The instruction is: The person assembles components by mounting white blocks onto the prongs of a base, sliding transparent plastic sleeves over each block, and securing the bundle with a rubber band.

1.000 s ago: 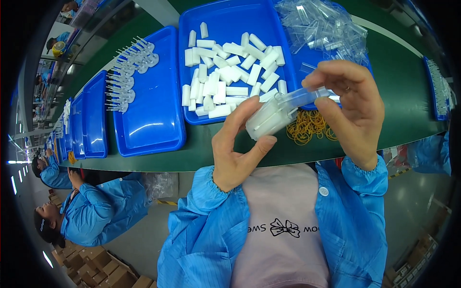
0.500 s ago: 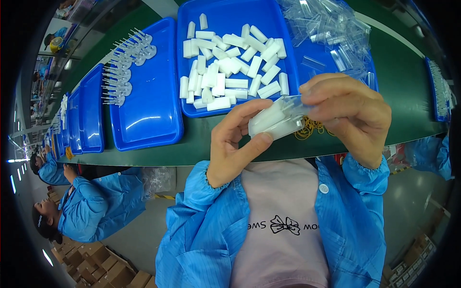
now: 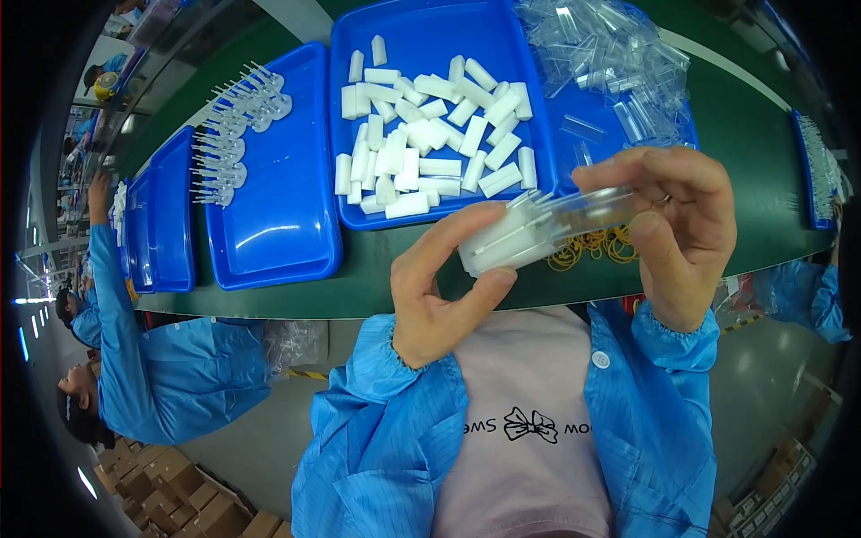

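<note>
My left hand (image 3: 429,300) is closed around a white block-like piece (image 3: 509,240), gripped between thumb and fingers over the table's near edge. Thin clear strips show along its upper side. A clear plastic sleeve-like piece (image 3: 583,215) stretches from that white piece to my right hand (image 3: 689,229), whose thumb and fingers pinch its far end. The two pieces meet or overlap near the middle; how far one sits inside the other I cannot tell. Just below the sleeve lie yellow rubber bands (image 3: 574,251) on the green table.
Ahead, a blue tray (image 3: 395,22) holds many white blocks (image 3: 417,134). Left of it, another blue tray (image 3: 269,233) carries clear pronged parts (image 3: 220,161). Clear plastic pieces (image 3: 610,54) are heaped at the right. A co-worker in blue (image 3: 197,359) is at the left.
My right hand has shifted slightly right, and more of the clear sleeve shows between my hands. My left hand still holds the white piece. The co-worker's arm now reaches out over the table.
</note>
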The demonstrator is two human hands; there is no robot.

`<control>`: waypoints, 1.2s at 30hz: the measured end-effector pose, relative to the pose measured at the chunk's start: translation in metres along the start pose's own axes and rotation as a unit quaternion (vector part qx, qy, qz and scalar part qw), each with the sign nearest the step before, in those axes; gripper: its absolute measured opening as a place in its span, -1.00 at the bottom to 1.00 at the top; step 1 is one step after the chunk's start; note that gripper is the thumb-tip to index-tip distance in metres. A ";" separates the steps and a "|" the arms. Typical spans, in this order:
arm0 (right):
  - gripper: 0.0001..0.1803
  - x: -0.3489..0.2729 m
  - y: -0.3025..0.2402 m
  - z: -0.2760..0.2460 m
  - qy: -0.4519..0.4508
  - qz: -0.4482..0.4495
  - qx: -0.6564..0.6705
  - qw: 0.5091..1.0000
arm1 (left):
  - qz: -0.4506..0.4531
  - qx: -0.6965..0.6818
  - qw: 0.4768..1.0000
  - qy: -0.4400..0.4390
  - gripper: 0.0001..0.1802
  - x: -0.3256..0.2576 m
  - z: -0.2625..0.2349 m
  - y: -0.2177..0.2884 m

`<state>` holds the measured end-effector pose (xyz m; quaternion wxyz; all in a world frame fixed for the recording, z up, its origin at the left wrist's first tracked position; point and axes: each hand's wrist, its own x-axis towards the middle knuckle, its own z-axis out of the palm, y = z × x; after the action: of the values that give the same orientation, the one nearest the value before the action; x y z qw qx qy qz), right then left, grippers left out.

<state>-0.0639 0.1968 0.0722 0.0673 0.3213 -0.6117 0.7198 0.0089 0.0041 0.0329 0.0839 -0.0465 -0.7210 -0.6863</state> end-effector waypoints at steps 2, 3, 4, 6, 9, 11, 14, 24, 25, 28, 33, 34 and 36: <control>-0.62 0.000 -0.002 0.001 0.001 0.057 0.044 0.997 | 0.003 0.000 1.000 -0.004 -0.50 0.001 0.001 -0.001; -0.62 -0.001 -0.002 0.002 0.002 0.056 0.045 0.997 | 0.004 0.002 1.000 -0.007 -0.50 0.001 0.001 0.000; -0.64 -0.002 -0.001 0.004 0.003 0.067 0.050 0.996 | 0.005 0.003 1.000 -0.007 -0.50 0.001 0.001 0.001; -0.65 -0.002 -0.002 0.005 0.003 0.078 0.056 0.995 | 0.011 0.008 1.000 -0.002 -0.49 0.000 0.001 0.000; -0.71 -0.002 -0.007 0.004 0.002 0.117 -0.013 0.993 | 0.017 0.014 0.999 0.029 -0.49 -0.002 0.000 -0.002; -0.74 -0.003 -0.008 -0.001 -0.078 0.087 -0.095 0.989 | 0.043 0.049 0.997 0.036 -0.49 0.000 -0.001 -0.002; -0.74 -0.003 -0.010 0.002 -0.061 0.066 -0.154 0.984 | 0.105 0.121 0.986 0.043 -0.49 0.004 -0.001 0.000; -0.81 0.003 -0.004 0.003 -0.061 0.028 -0.198 0.978 | 0.206 0.323 0.923 0.040 -0.46 0.001 0.000 0.010; -0.85 0.004 -0.003 0.002 -0.081 0.016 -0.199 0.976 | 0.204 0.321 0.924 0.035 -0.46 0.001 0.000 0.010; -0.86 0.006 0.001 -0.004 -0.103 0.024 -0.174 0.979 | 0.211 0.332 0.919 0.032 -0.44 0.003 0.002 0.009; -0.80 -0.002 0.006 -0.002 -0.114 0.005 -0.169 0.979 | 0.183 0.307 0.933 0.049 -0.47 0.004 0.005 0.010; -0.76 -0.004 0.005 0.000 -0.098 0.020 -0.174 0.980 | 0.184 0.307 0.933 0.049 -0.47 0.004 0.005 0.008; -0.71 -0.004 0.005 -0.001 -0.080 0.035 -0.179 0.980 | 0.134 0.253 0.958 0.030 -0.30 0.003 0.003 0.003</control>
<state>-0.0637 0.1976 0.0660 0.0492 0.3392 -0.7451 0.5722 0.0063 0.0070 0.0362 0.2054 -0.0995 -0.8552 -0.4654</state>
